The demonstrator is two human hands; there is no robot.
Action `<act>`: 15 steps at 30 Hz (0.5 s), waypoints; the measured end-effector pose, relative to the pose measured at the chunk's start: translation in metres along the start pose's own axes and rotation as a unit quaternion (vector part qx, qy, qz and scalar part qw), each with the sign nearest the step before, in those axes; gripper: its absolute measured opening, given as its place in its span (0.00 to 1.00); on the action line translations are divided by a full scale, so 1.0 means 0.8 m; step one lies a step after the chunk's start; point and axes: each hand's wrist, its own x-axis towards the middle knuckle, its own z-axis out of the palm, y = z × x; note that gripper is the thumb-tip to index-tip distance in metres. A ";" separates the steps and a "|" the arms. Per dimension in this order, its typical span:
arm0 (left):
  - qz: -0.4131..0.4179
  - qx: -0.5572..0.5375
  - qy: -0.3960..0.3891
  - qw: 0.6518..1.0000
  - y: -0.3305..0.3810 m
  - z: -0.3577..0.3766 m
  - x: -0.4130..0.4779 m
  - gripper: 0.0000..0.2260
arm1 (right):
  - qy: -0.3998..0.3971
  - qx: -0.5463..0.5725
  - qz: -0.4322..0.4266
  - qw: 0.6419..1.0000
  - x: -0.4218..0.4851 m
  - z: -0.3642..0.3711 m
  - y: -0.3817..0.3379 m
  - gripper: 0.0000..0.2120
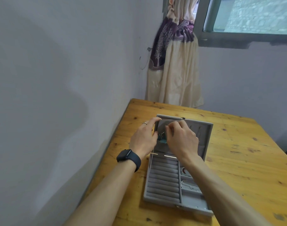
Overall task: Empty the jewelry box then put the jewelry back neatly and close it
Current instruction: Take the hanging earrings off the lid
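Observation:
A grey velvet jewelry box (162, 181) lies open on the wooden table (237, 160), its lid (203, 128) laid back toward the window. My left hand (144, 137) grips the left edge of a grey flap (164, 123) inside the lid. My right hand (182, 137) pinches at that flap, next to a silver and turquoise piece (161, 138) between my hands. The base has padded ring rolls on the left. Its right compartments hold a ring-like piece (185, 171) and a silver chain (188, 185).
The table stands against a pale wall on the left, with its left edge close to the box. A cream and purple curtain (173, 66) hangs behind the table's far corner below a window. A dark watch sits on my left wrist (129, 158).

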 end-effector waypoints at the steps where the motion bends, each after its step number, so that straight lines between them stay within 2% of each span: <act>1: 0.000 0.000 -0.001 1.000 0.000 0.000 0.000 0.20 | -0.004 0.004 0.006 1.000 -0.002 0.001 0.001 0.12; 9: 0.002 -0.001 0.000 1.000 -0.001 0.002 0.000 0.20 | -0.007 0.032 0.053 0.998 -0.002 0.005 0.001 0.12; 15: 0.000 0.002 -0.001 1.000 -0.002 0.003 0.000 0.20 | -0.019 -0.002 0.058 0.998 0.004 0.001 -0.005 0.15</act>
